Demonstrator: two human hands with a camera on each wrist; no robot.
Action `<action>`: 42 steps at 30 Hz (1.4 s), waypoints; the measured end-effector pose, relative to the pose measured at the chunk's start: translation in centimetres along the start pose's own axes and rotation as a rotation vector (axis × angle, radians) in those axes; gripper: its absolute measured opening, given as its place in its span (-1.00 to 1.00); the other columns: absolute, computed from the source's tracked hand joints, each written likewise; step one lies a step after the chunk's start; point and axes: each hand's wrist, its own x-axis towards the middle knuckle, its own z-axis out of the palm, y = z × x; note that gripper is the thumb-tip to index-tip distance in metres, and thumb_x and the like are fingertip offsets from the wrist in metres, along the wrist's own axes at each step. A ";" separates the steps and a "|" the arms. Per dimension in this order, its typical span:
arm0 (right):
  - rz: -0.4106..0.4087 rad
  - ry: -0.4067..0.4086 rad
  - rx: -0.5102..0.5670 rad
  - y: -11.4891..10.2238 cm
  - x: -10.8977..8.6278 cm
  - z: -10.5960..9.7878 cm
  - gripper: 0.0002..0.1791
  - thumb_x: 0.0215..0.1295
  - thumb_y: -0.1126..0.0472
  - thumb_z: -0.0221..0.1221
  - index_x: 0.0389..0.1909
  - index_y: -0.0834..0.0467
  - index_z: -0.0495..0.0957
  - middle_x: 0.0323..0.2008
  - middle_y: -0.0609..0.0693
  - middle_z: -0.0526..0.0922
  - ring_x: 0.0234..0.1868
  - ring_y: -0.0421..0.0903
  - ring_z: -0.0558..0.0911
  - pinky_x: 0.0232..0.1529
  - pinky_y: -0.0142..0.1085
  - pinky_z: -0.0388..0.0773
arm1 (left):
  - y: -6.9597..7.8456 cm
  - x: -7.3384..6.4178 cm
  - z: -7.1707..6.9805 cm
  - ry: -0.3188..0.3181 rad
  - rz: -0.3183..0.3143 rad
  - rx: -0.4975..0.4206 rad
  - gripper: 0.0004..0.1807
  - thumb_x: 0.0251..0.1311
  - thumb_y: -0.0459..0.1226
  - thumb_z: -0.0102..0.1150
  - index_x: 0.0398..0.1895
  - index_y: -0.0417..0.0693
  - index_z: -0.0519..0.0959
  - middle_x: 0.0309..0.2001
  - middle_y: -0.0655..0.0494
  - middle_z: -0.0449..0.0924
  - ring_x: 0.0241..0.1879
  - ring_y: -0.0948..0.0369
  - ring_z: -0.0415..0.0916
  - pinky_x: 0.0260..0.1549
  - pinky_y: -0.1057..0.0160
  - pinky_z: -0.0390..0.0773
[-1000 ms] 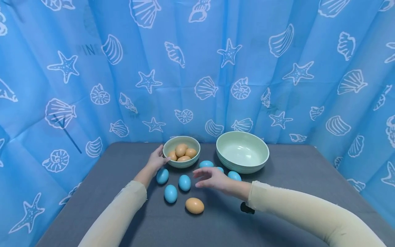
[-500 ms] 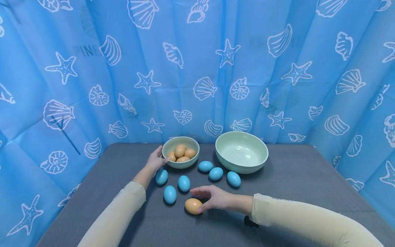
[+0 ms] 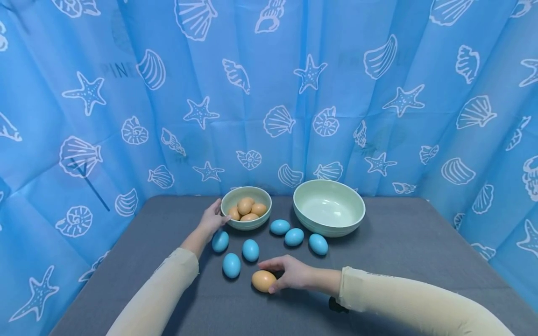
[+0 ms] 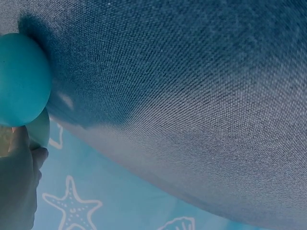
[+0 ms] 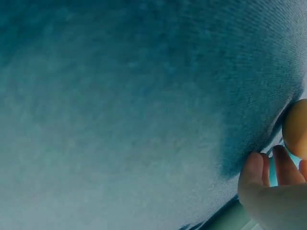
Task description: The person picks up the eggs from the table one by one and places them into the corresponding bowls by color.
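We see the left hand [image 3: 210, 219] curled about the side of the smaller pale-green bowl [image 3: 249, 225], presumably to steady it, while the right hand [image 3: 292, 273], thumb and fingers parted with no firm grip, spans one end of the lone brown egg [image 3: 262, 281] resting on the gray surface [image 3: 235, 312].

Six blue eggs [image 3: 250, 250], five brown [image 3: 262, 281], two bowls [image 3: 329, 228] show.
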 end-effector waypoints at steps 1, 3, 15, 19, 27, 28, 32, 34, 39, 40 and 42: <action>0.004 0.005 -0.005 0.0 0.0 0.1 -0.39 0.09 0.47 0.34 0.23 0.25 0.50 0.18 0.11 0.55 0.24 0.05 0.45 0.27 0.07 0.33 | 0.0 0.0 0.0 0.001 -0.001 0.001 -0.17 0.35 -0.46 0.05 0.56 -0.12 -0.16 0.54 -0.11 -0.18 0.49 -0.05 -0.18 0.30 -0.03 0.29; 0.014 0.012 -0.012 0.0 0.1 0.2 -0.41 0.09 0.47 0.34 0.21 0.23 0.52 0.16 0.09 0.57 0.21 0.03 0.47 0.25 0.07 0.36 | 0.0 -0.1 0.0 0.001 -0.001 0.002 -0.17 0.35 -0.46 0.05 0.56 -0.11 -0.16 0.54 -0.11 -0.18 0.49 -0.05 -0.18 0.30 -0.04 0.28; 0.052 0.038 0.035 -0.1 0.2 0.1 -0.46 0.04 0.50 0.34 0.12 0.25 0.58 0.03 0.06 0.63 0.00 -0.09 0.55 -0.11 -0.21 0.62 | -0.1 -0.2 0.2 0.010 0.008 -0.007 -0.17 0.35 -0.48 0.05 0.56 -0.12 -0.14 0.54 -0.10 -0.18 0.49 -0.05 -0.16 0.29 -0.06 0.29; 0.053 0.042 0.053 -0.4 0.0 -0.3 -0.47 0.05 0.51 0.32 0.13 0.28 0.56 0.02 0.07 0.64 -0.02 -0.09 0.56 -0.10 -0.21 0.61 | -0.2 -0.2 0.2 0.013 0.009 -0.011 -0.17 0.34 -0.48 0.05 0.56 -0.12 -0.13 0.54 -0.10 -0.16 0.49 -0.05 -0.16 0.30 -0.05 0.29; 0.068 0.062 0.080 -1.5 -0.1 -1.4 -0.45 0.08 0.51 0.31 0.16 0.31 0.53 0.01 0.09 0.64 0.00 -0.06 0.57 0.02 -0.15 0.58 | 0.1 -0.3 0.1 0.002 0.019 -0.011 -0.17 0.34 -0.48 0.05 0.56 -0.14 -0.15 0.54 -0.11 -0.19 0.49 -0.06 -0.18 0.29 -0.06 0.29; 0.070 0.065 0.087 -1.7 -0.2 -1.6 -0.45 0.08 0.52 0.30 0.17 0.32 0.52 0.01 0.09 0.64 0.00 -0.06 0.57 0.01 -0.16 0.59 | 0.1 -0.3 0.1 0.001 0.019 -0.012 -0.17 0.34 -0.48 0.05 0.56 -0.14 -0.15 0.54 -0.12 -0.19 0.49 -0.07 -0.19 0.29 -0.06 0.29; 0.064 0.088 0.101 -2.6 -0.2 -2.3 -0.44 0.10 0.51 0.29 0.20 0.34 0.50 0.03 0.10 0.63 -0.02 -0.07 0.56 -0.02 -0.20 0.61 | 0.1 -0.3 0.0 -0.002 0.015 -0.017 -0.17 0.34 -0.49 0.05 0.56 -0.14 -0.15 0.54 -0.11 -0.19 0.49 -0.06 -0.19 0.30 -0.05 0.28; 0.059 0.104 0.104 -3.1 -0.2 -2.7 -0.44 0.11 0.50 0.29 0.20 0.33 0.49 0.02 0.10 0.63 -0.05 -0.08 0.56 -0.05 -0.20 0.62 | 0.1 -0.3 0.0 -0.001 0.014 -0.017 -0.17 0.34 -0.49 0.05 0.56 -0.14 -0.15 0.54 -0.11 -0.19 0.49 -0.06 -0.19 0.30 -0.06 0.27; 0.061 0.143 0.082 -4.4 0.2 -3.8 -0.44 0.14 0.44 0.29 0.23 0.29 0.49 -0.01 0.08 0.63 -0.12 -0.08 0.57 -0.05 -0.09 0.61 | 0.0 -0.1 0.0 0.002 0.013 -0.017 -0.17 0.35 -0.48 0.04 0.56 -0.13 -0.15 0.54 -0.10 -0.19 0.49 -0.05 -0.18 0.30 -0.06 0.27; 0.067 0.154 0.078 -4.7 0.4 -4.1 -0.44 0.15 0.43 0.29 0.23 0.27 0.49 -0.01 0.07 0.63 -0.13 -0.08 0.57 -0.05 -0.08 0.61 | 0.0 0.0 0.0 0.004 0.014 -0.019 -0.17 0.34 -0.49 0.04 0.56 -0.13 -0.15 0.54 -0.10 -0.19 0.49 -0.05 -0.18 0.30 -0.06 0.28; 0.081 0.182 0.088 -5.1 0.9 -4.6 -0.44 0.17 0.41 0.29 0.24 0.25 0.48 0.02 0.08 0.63 -0.15 -0.08 0.58 -0.06 -0.08 0.60 | 0.0 0.0 0.1 0.007 0.015 -0.021 -0.18 0.34 -0.49 0.04 0.56 -0.14 -0.14 0.54 -0.10 -0.18 0.49 -0.05 -0.17 0.30 -0.06 0.28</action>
